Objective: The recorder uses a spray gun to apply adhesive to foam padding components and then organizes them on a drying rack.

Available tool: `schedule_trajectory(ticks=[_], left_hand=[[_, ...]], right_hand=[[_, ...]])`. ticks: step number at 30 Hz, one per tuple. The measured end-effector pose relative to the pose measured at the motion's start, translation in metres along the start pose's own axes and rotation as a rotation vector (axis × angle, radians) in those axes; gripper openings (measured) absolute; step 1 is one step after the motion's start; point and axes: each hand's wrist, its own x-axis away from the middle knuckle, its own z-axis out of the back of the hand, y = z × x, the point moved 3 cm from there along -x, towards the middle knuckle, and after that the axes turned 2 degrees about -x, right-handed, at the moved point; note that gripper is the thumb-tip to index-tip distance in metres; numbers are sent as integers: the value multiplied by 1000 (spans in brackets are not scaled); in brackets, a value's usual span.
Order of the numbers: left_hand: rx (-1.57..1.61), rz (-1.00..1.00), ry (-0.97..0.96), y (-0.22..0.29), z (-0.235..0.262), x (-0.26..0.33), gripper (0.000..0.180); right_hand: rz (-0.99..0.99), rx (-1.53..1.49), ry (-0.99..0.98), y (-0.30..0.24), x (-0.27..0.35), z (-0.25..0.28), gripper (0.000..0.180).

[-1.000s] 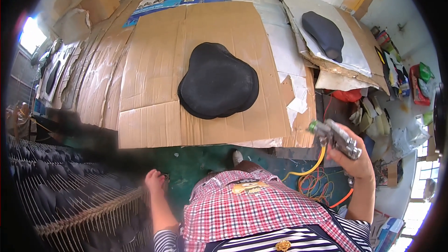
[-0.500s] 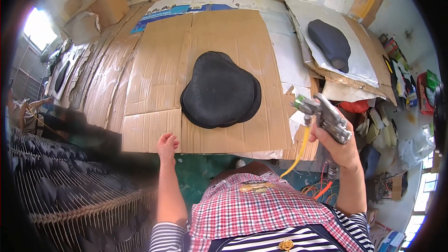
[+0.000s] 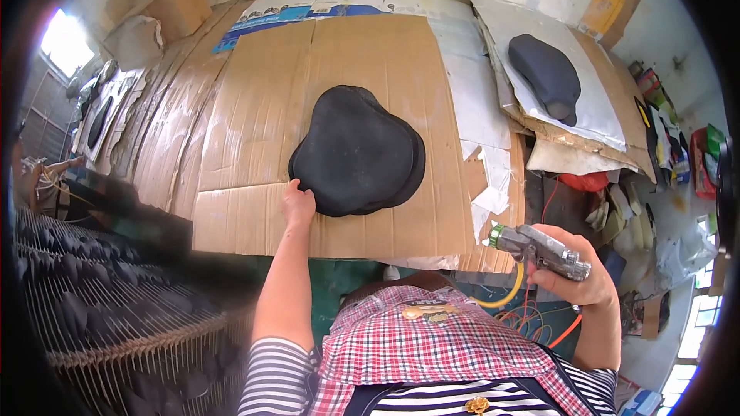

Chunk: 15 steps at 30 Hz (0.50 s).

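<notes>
A small stack of black, saddle-shaped padded pieces (image 3: pixel 354 150) lies on brown cardboard (image 3: pixel 247 219) in front of me, the lower one showing along the right edge. My left hand (image 3: pixel 298 202) is closed at the near left rim of the stack, its curled fingers pinching that edge; the fingertips are partly hidden. Off to the right, above the floor beside the cardboard, my right hand (image 3: pixel 582 266) grips a metal spray gun (image 3: pixel 532 246) with a green ring by its nozzle. The nozzle points left, and a yellow hose (image 3: pixel 509 293) hangs from the gun.
Another black saddle-shaped piece (image 3: pixel 545 73) rests on a white-topped cardboard pile (image 3: pixel 601 119) at the far right. Down on the left stands a rack of thin rods (image 3: pixel 116 316) bearing many dark pieces. Coiled hoses (image 3: pixel 528 323) lie below the right arm.
My left hand has moved up and right from the cardboard's near edge onto the black stack. The spray gun has dropped lower and turned to point left.
</notes>
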Motion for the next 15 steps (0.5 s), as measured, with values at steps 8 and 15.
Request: schedule_trajectory(ticks=[8, 15], left_hand=[[-135, 38, 33, 24, 2, 7, 27], [-41, -34, 138, 29, 2, 0, 7]], right_hand=[[89, -3, 86, 4, -8, 4, 49], [137, -63, 213, 2, -14, 17, 53]])
